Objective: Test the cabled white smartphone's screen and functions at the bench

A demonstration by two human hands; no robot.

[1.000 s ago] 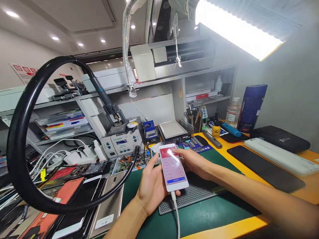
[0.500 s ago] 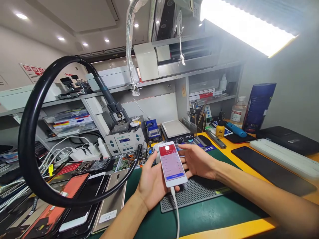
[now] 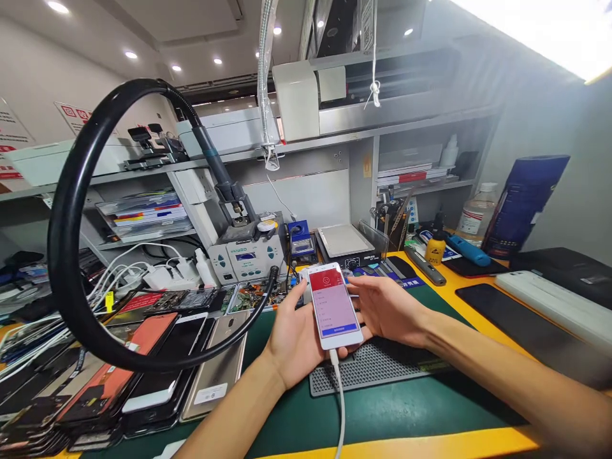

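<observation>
A white smartphone (image 3: 333, 308) is held up, tilted toward me, its lit screen showing a red band on top, a pale list and a blue bar below. My left hand (image 3: 297, 335) cradles it from the left and beneath, the thumb along its left edge. At the right edge my right hand (image 3: 389, 310) steadies the phone, with some of its fingers hidden behind it. A white charging cable (image 3: 340, 401) is plugged into the phone's bottom end and runs down toward me. Underneath lies a grey perforated mat (image 3: 382, 370) on a green work mat (image 3: 382, 414).
To the left, a thick black hose (image 3: 64, 255) loops from the grey soldering or hot-air station (image 3: 248, 258) over several phones and screens (image 3: 143, 376). On the right are a yellow bottle (image 3: 435, 248), a black phone-like panel (image 3: 507, 325) and a long white case (image 3: 554, 306).
My view has shifted, so the bench items sit farther right in the picture. Both hands still hold the phone, and its screen shows more plainly with less glare.
</observation>
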